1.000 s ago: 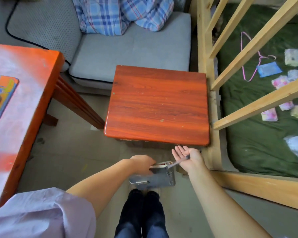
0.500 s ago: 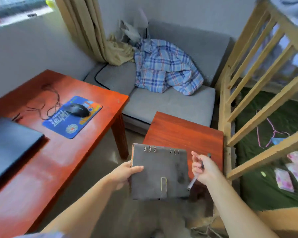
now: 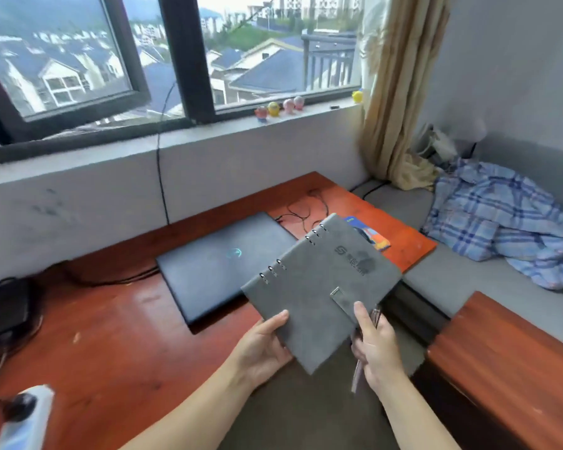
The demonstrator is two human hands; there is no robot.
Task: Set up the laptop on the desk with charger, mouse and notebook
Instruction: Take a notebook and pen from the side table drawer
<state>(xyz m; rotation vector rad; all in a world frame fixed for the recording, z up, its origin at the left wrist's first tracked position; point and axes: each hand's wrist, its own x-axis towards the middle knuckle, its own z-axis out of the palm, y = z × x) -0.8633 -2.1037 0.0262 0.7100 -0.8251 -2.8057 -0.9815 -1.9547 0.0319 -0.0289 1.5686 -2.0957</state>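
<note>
I hold a grey ring-bound notebook (image 3: 319,287) in the air over the near edge of the red wooden desk (image 3: 117,339). My left hand (image 3: 264,345) grips its lower left corner. My right hand (image 3: 376,345) grips its lower right edge and also holds a pen (image 3: 358,375). A closed dark laptop (image 3: 215,267) lies flat on the desk behind the notebook. A blue and orange mouse pad (image 3: 376,238) shows past the notebook's top corner; the mouse on it is mostly hidden. A black charger brick (image 3: 4,310) with cables sits at the desk's left.
A white power strip (image 3: 23,417) lies at the desk's near left corner. A small red side table (image 3: 507,362) stands at the right. A grey sofa (image 3: 455,280) with a plaid blanket (image 3: 501,219) is behind it. Thin cables (image 3: 303,209) trail beyond the laptop.
The notebook came up from the floor and moved left over the desk. My view swung up and left to the window. My right hand, which held only the pen, now grips the notebook too.
</note>
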